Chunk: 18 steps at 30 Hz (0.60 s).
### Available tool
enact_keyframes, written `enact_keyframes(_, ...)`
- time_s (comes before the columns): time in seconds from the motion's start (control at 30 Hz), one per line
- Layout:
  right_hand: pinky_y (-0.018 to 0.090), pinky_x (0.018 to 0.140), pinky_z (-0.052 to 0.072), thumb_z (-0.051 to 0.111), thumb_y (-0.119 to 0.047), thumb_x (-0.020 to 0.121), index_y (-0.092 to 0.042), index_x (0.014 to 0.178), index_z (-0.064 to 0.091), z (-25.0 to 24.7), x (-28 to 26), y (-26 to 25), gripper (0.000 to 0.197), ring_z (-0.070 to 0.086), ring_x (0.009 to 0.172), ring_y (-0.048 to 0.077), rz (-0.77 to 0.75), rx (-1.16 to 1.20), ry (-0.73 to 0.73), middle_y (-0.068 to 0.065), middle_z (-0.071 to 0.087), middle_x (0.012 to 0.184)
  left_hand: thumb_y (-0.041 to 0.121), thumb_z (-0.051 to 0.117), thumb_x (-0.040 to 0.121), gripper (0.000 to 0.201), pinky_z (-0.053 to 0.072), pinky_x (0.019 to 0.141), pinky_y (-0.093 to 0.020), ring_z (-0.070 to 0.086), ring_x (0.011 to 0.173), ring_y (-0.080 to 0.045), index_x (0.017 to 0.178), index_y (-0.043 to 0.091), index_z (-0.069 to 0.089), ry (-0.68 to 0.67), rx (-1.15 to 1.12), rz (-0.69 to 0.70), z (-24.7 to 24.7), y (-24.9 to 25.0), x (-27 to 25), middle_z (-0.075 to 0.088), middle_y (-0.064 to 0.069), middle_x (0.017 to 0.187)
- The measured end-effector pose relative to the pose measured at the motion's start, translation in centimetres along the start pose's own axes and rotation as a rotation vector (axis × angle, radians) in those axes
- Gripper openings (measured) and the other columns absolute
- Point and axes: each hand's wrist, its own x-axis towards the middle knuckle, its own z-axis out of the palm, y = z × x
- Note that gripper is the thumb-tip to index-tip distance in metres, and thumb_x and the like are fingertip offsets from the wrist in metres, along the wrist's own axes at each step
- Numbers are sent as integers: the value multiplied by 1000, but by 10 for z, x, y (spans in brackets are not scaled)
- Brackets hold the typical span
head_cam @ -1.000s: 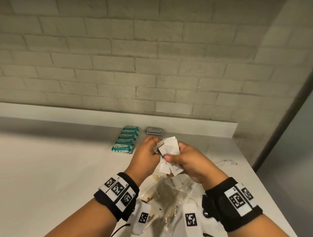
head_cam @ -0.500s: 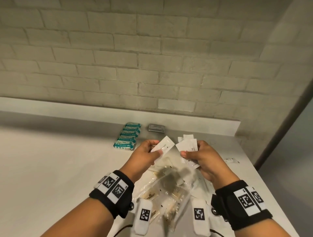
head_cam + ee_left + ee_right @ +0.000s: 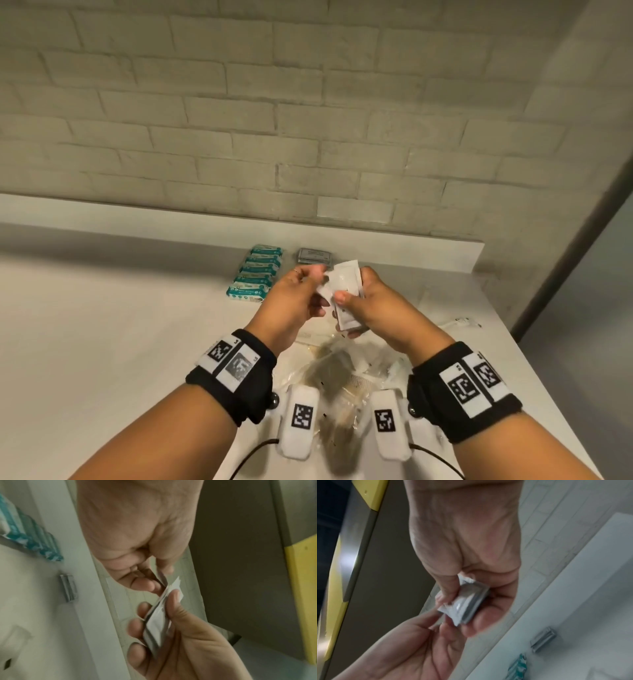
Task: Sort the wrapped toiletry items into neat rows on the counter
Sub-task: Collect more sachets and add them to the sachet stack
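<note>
White sachets point(image 3: 346, 291), flat and glossy, sit stacked in your right hand point(image 3: 373, 308), pinched by thumb and fingers; your left hand point(image 3: 291, 301) pinches one sachet's edge.

Counter point(image 3: 102, 342) left lies bare — teal packets point(image 3: 255, 274) line the back.

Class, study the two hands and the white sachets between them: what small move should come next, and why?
Probably the left hand should draw one sachet off the white sachets that the right hand grips, then lay it down. Its fingertips already pinch their edge, and only the teal packets and grey packets sit sorted by the wall.
</note>
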Motion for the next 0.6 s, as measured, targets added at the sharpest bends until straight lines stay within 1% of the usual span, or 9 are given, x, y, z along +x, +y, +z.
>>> enact_keyframes(0.07,26,46,47,58,-25,95,-21,121,37,5,3,0,34,62,63,15,22,63,40,2,62,94,53,52,88,53,50,71,-31,62,80,-19,121,12,59,-45,-88,-31,1,-1,0,66,-10,98)
enact_keyframes(0.13,22,43,40,57,-29,95,-23,122,37,10,5,1,34,56,64,11,33,78,21,-1,60,92,51,52,90,50,49,86,-40,65,98,-24,122,13,62,-101,-80,-47,4,-4,-4,69,-11,110)
enact_keyframes(0.17,22,45,39,56,-30,96,-25,123,37,14,6,1,33,54,66,11,31,62,-15,-2,60,91,41,50,95,39,51,85,-42,66,97,-25,117,13,65,-117,-103,-76,7,-5,-6,70,-12,107)
enact_keyframes(0.23,25,50,39,52,-28,98,-30,127,37,20,6,0,33,53,68,11,9,43,-109,-1,58,92,28,46,98,27,54,61,-38,68,73,-26,106,11,66,-119,-185,-142,13,-6,-8,69,-12,89)
enact_keyframes(0.3,28,53,44,53,-18,98,-37,136,31,22,4,-1,48,58,77,14,-16,105,-146,-5,58,102,26,43,99,26,45,43,-29,62,58,-26,106,10,63,-92,-230,-147,14,-6,-6,64,-14,83)
enact_keyframes(0.37,30,56,53,60,-6,92,-37,148,17,22,4,0,76,64,92,17,2,230,-51,-5,58,118,24,45,99,24,42,45,-27,63,66,-25,104,10,63,-50,-256,-121,12,-5,-4,67,-12,89)
enact_keyframes(0.43,34,57,58,68,-7,87,-34,152,10,24,3,0,91,70,90,21,51,235,95,2,59,123,20,53,95,17,43,52,-28,65,73,-21,96,9,65,-13,-252,-99,13,-5,-5,69,-9,93)
enact_keyframes(0.53,31,60,56,73,-35,82,-36,151,7,28,1,-2,95,69,75,19,26,-204,190,-4,61,109,15,59,91,15,42,51,-23,61,58,-14,77,11,61,63,-192,-111,14,-6,-5,64,-8,78)
enact_keyframes(0.6,28,76,52,76,-51,72,-39,151,5,22,-2,-3,107,62,91,11,-87,-458,222,-5,56,115,11,58,91,20,37,45,-21,54,52,-12,72,12,56,101,-183,-142,11,-4,-4,54,-5,68)
